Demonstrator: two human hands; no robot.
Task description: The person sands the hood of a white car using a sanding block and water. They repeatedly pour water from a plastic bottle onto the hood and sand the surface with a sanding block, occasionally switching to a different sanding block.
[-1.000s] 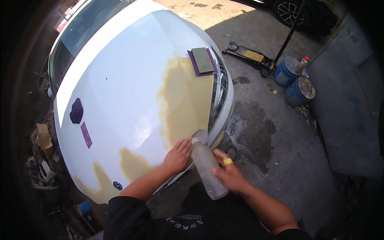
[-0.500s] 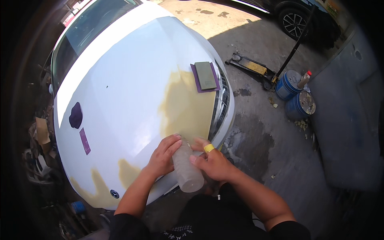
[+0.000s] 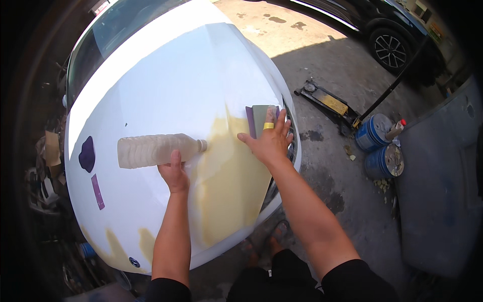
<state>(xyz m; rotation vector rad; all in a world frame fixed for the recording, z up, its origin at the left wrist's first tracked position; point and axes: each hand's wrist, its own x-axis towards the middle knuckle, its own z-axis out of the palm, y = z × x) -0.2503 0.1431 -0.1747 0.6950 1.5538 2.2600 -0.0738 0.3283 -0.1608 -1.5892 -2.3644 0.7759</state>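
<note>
- White car hood [image 3: 166, 95]: spreads beneath and around the grip of the left hand [image 3: 174, 177].
- Dark vehicle [image 3: 347, 15]: well beyond the grip, far to its right.
- Yellowish patch [image 3: 229, 201]: on the hood, just right of the grip.
- Floor jack [image 3: 327, 100]: on the ground, well right of the grip and farther out.
- Two blue buckets [image 3: 377, 161]: far right of the grip, side by side.
- Translucent bottle [image 3: 151, 150]: in the grip, on its side, neck pointing right; the left thumb presses its near side, the other fingers largely hidden beneath.
- Right hand [image 3: 270, 143]: right of the grip, fingers spread over the block; whether it touches cannot be told.
- Purple sheet [image 3: 249, 121]: under the block, right of the grip.
- Grey-green block [image 3: 259, 118]: on that sheet, partly covered by the right hand.
- Dark purple cloth [image 3: 87, 154]: on the hood, left of the grip, beyond the bottle's base.
- Purple strip [image 3: 97, 192]: left of the grip, near the cloth.
- Yellow band [image 3: 268, 126]: around a right-hand finger.
</note>
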